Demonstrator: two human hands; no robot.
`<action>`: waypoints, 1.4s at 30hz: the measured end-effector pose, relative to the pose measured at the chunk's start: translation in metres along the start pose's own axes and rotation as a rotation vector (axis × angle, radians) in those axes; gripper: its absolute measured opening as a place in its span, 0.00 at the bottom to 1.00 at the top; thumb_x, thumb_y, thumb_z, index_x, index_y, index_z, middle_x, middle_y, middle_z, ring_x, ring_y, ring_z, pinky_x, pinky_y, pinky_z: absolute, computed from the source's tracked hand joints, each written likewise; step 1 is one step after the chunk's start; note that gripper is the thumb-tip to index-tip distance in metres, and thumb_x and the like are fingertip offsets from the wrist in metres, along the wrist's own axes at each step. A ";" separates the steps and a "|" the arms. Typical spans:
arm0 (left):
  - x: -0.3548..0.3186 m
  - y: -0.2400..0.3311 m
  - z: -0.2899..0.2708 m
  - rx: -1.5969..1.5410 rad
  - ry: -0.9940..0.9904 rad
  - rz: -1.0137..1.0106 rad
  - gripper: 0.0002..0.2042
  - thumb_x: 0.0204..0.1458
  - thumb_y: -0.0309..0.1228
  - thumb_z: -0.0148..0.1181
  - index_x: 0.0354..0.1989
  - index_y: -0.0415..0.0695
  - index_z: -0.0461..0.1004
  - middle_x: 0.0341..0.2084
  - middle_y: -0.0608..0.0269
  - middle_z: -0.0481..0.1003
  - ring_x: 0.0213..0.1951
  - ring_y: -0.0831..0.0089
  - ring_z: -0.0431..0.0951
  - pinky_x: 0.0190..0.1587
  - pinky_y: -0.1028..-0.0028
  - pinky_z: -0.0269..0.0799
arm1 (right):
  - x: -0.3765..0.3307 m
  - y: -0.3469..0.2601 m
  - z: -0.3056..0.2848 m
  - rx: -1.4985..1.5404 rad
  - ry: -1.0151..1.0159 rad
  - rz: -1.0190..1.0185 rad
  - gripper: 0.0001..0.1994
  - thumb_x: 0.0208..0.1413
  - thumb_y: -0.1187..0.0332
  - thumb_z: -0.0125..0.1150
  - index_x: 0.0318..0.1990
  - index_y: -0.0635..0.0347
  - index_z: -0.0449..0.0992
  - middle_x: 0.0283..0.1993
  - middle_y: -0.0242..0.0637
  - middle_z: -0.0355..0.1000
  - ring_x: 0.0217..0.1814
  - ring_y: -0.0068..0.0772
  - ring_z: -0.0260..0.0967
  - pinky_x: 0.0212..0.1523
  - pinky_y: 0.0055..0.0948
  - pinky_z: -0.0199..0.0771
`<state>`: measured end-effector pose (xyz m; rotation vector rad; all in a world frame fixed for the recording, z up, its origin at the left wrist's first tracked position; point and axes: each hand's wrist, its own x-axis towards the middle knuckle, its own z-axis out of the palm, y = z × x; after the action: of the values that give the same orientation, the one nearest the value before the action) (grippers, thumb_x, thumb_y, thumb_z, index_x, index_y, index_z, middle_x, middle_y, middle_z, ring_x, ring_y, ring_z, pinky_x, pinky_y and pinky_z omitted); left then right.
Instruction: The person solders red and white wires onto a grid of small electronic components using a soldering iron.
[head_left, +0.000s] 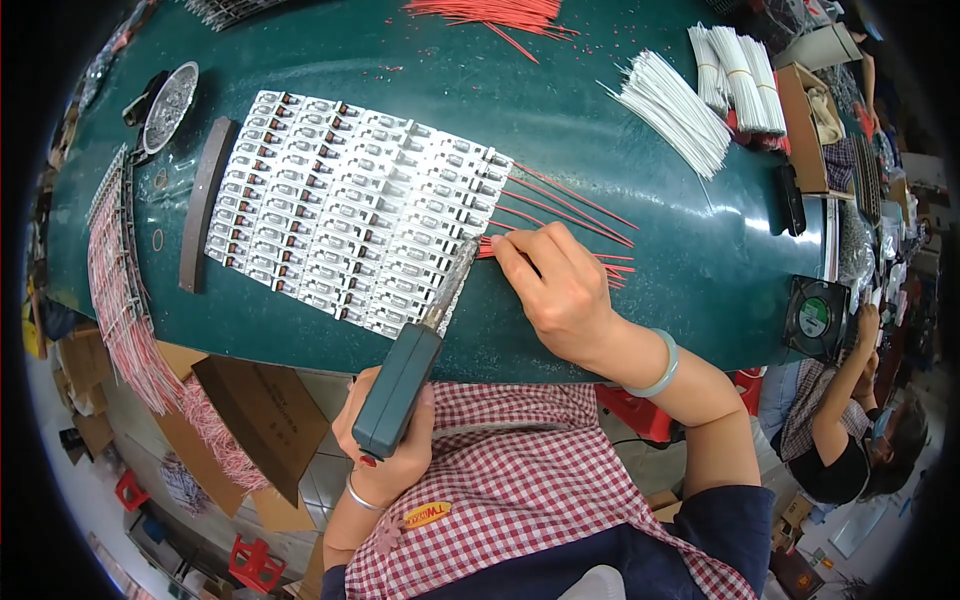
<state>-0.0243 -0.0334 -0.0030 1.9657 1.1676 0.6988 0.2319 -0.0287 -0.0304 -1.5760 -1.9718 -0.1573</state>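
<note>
My left hand (383, 440) is wrapped around the dark green body of a soldering gun (398, 385). The gun's metal shaft slants up over the right side of a panel of white parts (330, 210), rows of small pieces with metal fittings. Its tip is at the panel's right edge, close to the ends of some red wires (486, 247). My right hand (558, 285) has its thumb and index finger closed on those red wires. Several more thin red wires (580, 205) run out from the panel's right edge above and beyond the fingers. What lies under my right palm is hidden.
A dark bar (207, 205) lies along the panel's left side, with a round metal dish (171, 108) farther left. Panels with hanging wires (125, 270) droop over the table's left edge. White wire bundles (680, 110) and red wires (490, 10) lie behind. A small fan (815, 312) stands right; a co-worker sits beyond.
</note>
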 end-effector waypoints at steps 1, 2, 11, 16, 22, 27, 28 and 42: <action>0.000 0.000 0.000 0.003 -0.006 -0.003 0.09 0.47 0.17 0.69 0.37 0.31 0.81 0.34 0.50 0.80 0.30 0.59 0.83 0.33 0.70 0.77 | 0.000 0.000 0.000 -0.002 0.001 -0.003 0.17 0.42 0.79 0.65 0.44 0.74 0.78 0.39 0.43 0.76 0.35 0.39 0.73 0.32 0.32 0.76; 0.000 0.000 0.000 0.006 -0.012 -0.005 0.09 0.47 0.17 0.69 0.37 0.31 0.81 0.34 0.50 0.80 0.30 0.59 0.82 0.32 0.70 0.77 | 0.001 0.000 0.000 -0.004 0.002 -0.005 0.17 0.42 0.79 0.65 0.44 0.74 0.78 0.39 0.43 0.76 0.35 0.39 0.73 0.32 0.32 0.76; -0.016 -0.014 0.001 -0.092 0.064 -0.035 0.10 0.48 0.19 0.68 0.39 0.32 0.81 0.33 0.48 0.80 0.29 0.57 0.82 0.32 0.69 0.77 | 0.000 -0.001 0.000 -0.031 0.007 -0.010 0.17 0.42 0.79 0.64 0.44 0.74 0.79 0.39 0.43 0.76 0.35 0.39 0.73 0.32 0.32 0.77; -0.019 -0.014 0.001 -0.110 0.091 -0.043 0.11 0.47 0.19 0.68 0.40 0.31 0.81 0.34 0.46 0.80 0.31 0.55 0.84 0.35 0.68 0.79 | -0.001 -0.001 0.001 -0.030 0.006 -0.005 0.17 0.42 0.80 0.65 0.44 0.74 0.79 0.38 0.43 0.76 0.35 0.39 0.73 0.32 0.32 0.77; -0.020 -0.013 -0.001 -0.087 0.103 -0.019 0.11 0.47 0.18 0.69 0.40 0.30 0.81 0.34 0.46 0.81 0.32 0.55 0.84 0.37 0.68 0.80 | -0.002 -0.003 -0.001 0.012 0.059 -0.021 0.17 0.41 0.83 0.66 0.43 0.74 0.79 0.38 0.43 0.77 0.35 0.39 0.74 0.32 0.32 0.77; -0.020 -0.011 -0.002 -0.100 0.094 -0.017 0.11 0.46 0.18 0.70 0.40 0.30 0.81 0.35 0.46 0.81 0.33 0.55 0.84 0.39 0.67 0.79 | -0.006 -0.008 0.000 0.042 0.061 -0.022 0.18 0.41 0.83 0.66 0.44 0.74 0.79 0.37 0.43 0.77 0.35 0.39 0.73 0.32 0.32 0.77; -0.019 -0.010 -0.002 -0.089 0.089 -0.009 0.11 0.46 0.18 0.69 0.40 0.30 0.81 0.35 0.47 0.81 0.34 0.55 0.84 0.39 0.67 0.79 | -0.006 -0.008 0.000 0.037 0.044 -0.019 0.18 0.41 0.83 0.66 0.44 0.75 0.79 0.37 0.43 0.77 0.34 0.39 0.73 0.32 0.32 0.77; -0.012 -0.004 -0.003 0.001 0.026 0.048 0.09 0.46 0.18 0.69 0.37 0.31 0.80 0.32 0.49 0.80 0.31 0.57 0.83 0.35 0.68 0.78 | -0.007 -0.009 0.001 -0.015 -0.001 -0.029 0.18 0.42 0.80 0.64 0.45 0.74 0.78 0.38 0.42 0.76 0.36 0.38 0.72 0.32 0.32 0.77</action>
<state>-0.0336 -0.0416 -0.0050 1.9963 1.1396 0.7503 0.2236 -0.0369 -0.0325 -1.5577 -1.9988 -0.1829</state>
